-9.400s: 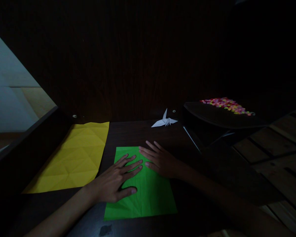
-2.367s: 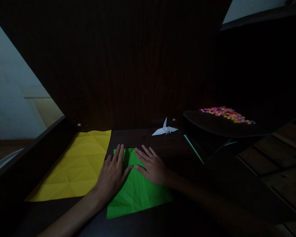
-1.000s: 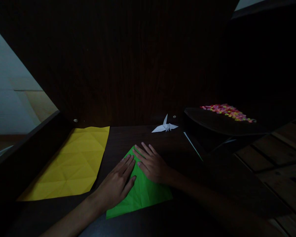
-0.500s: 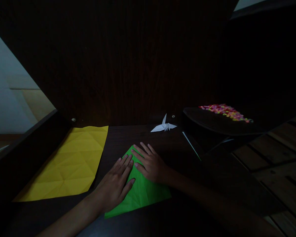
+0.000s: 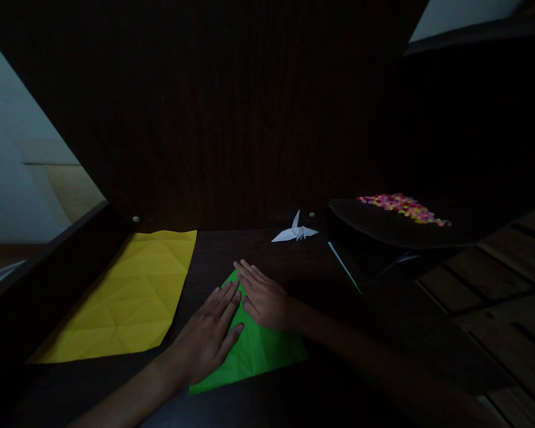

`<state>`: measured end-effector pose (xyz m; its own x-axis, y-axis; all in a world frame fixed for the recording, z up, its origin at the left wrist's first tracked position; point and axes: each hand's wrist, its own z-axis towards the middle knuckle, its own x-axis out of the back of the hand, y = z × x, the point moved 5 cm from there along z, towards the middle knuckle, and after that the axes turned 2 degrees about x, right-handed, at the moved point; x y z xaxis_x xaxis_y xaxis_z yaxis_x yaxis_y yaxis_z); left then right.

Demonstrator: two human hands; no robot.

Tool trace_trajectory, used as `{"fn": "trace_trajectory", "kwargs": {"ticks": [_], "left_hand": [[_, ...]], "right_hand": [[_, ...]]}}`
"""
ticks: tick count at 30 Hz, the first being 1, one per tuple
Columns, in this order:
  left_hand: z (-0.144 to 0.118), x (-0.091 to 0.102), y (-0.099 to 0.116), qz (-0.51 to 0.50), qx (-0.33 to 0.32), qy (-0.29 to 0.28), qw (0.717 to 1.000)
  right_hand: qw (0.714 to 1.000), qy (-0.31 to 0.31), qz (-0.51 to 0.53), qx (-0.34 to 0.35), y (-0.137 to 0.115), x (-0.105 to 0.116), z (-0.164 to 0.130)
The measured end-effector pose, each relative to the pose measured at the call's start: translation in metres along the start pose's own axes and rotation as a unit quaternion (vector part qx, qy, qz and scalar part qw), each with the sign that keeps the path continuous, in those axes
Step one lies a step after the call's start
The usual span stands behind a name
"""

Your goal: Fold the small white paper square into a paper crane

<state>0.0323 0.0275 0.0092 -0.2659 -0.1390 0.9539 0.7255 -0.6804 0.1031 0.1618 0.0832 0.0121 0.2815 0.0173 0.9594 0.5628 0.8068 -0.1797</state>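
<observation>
On green paper [image 5: 258, 351] | left hand [image 5: 209, 336], right hand [image 5: 263, 297] flat, gripping nothing | fingertips now closer

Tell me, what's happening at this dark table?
A person is pressing both hands flat on a green paper sheet whose far corners are folded in to a point. The left hand and right hand lie side by side on it. A creased yellow sheet lies left; a white paper crane sits behind.

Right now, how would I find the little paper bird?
Look along the dark wooden desk to its far edge, by the back wall. The small white folded paper crane sits there, beyond both hands. It is the only white, folded-up shape; the yellow creased paper sheet lies flat.
</observation>
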Motion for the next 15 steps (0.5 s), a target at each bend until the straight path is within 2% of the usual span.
{"fn": "trace_trajectory", "kwargs": {"ticks": [15], "left_hand": [[-0.0023,-0.0027,-0.0025,0.009,0.011,-0.002,1.0]], "right_hand": [[1.0,0.001,-0.001,0.014,0.0014,-0.0007,-0.001]]}}
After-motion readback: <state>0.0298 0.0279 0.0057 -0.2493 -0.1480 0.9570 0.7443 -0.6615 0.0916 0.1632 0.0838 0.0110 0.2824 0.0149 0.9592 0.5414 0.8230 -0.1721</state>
